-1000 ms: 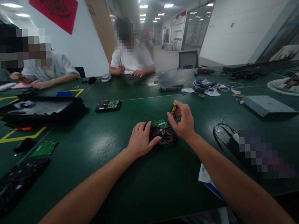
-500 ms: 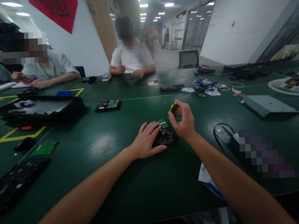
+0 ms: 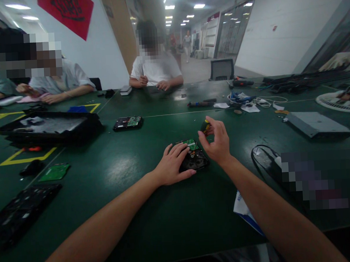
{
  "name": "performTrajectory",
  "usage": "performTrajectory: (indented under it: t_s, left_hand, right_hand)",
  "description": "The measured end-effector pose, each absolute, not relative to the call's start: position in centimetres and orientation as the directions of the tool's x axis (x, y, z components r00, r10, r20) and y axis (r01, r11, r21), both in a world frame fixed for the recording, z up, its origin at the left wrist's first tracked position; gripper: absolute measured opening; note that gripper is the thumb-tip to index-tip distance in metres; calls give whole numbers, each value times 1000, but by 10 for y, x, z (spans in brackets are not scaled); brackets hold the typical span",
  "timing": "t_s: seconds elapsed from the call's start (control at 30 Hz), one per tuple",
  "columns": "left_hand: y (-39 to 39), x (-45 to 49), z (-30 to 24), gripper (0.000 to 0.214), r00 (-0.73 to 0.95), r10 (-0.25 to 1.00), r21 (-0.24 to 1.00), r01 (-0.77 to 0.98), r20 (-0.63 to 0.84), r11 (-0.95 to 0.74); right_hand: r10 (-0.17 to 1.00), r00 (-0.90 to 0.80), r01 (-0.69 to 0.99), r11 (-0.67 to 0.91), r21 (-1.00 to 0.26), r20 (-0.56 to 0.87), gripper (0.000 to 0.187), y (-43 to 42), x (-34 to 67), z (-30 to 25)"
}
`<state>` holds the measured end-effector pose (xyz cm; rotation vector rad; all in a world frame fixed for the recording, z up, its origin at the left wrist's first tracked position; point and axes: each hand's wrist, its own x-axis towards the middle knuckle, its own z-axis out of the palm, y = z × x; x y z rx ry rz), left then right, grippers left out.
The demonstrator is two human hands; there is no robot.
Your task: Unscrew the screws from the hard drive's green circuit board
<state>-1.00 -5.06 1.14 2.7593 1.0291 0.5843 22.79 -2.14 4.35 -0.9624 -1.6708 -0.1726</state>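
Desk: long and dark green (image 3: 129, 219), standing in a bright workshop hall; other persons sat at its far side, busy with their own hands.
Hard drive (image 3: 197, 159): lay flat on the desk just in front of the person, circuit side up.
Left hand (image 3: 172, 167): rested open on the near left part of the hard drive with fingers spread, it seemed to keep it from sliding.
Right hand (image 3: 218, 143): was closed around the handle of a screwdriver (image 3: 204, 126), held nearly upright over the drive's far right corner; the tip was hidden, so contact could not be told.
Around: a second drive (image 3: 127, 123) lay well apart to the far left, a loose green board (image 3: 54, 172) near the left edge, and a grey box (image 3: 317, 123) at the right.
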Motion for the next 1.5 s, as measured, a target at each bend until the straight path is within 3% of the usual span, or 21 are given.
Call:
performTrajectory:
  t_s: [0.5, 1.5]
  left_hand:
    - [-49, -10, 9, 94, 692, 655, 245, 608, 303, -755]
    - [-49, -11, 10, 94, 693, 656, 242, 610, 300, -755]
  right_hand:
    - [493, -24, 666, 657, -354, 870, 55, -23, 227, 45]
    - [527, -21, 664, 643, -382, 850, 56, -22, 227, 42]
